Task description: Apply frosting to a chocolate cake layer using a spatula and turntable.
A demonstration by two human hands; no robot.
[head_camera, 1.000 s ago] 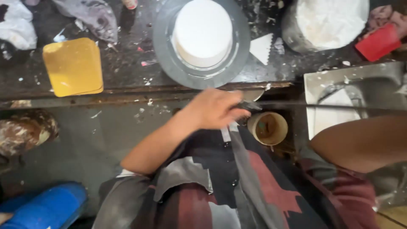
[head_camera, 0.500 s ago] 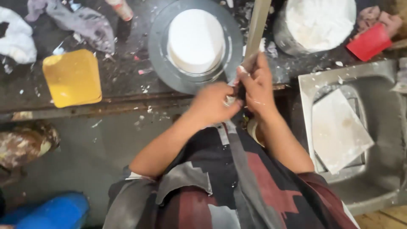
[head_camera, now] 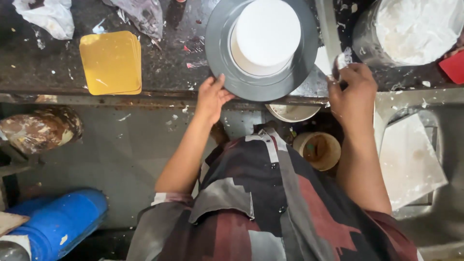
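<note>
A round white frosted cake (head_camera: pixel 265 35) stands on a grey turntable (head_camera: pixel 220 48) at the counter's front edge. My left hand (head_camera: pixel 211 96) rests with its fingers apart on the turntable's near left rim. My right hand (head_camera: pixel 353 89) is closed around the handle of a long flat metal spatula (head_camera: pixel 327 29), whose blade points away from me just right of the turntable. White cream smears the spatula near the handle.
A stack of square gold cake boards (head_camera: pixel 110 62) lies on the dark counter at left. A steel bowl of white cream (head_camera: pixel 411 29) stands at the right, a steel sink (head_camera: pixel 420 159) below it. A blue barrel (head_camera: pixel 58 222) and small tubs (head_camera: pixel 316 149) sit below the counter.
Both hands were together on the spatula in front of me; now my left hand has moved to the turntable rim and my right has carried the spatula to the right.
</note>
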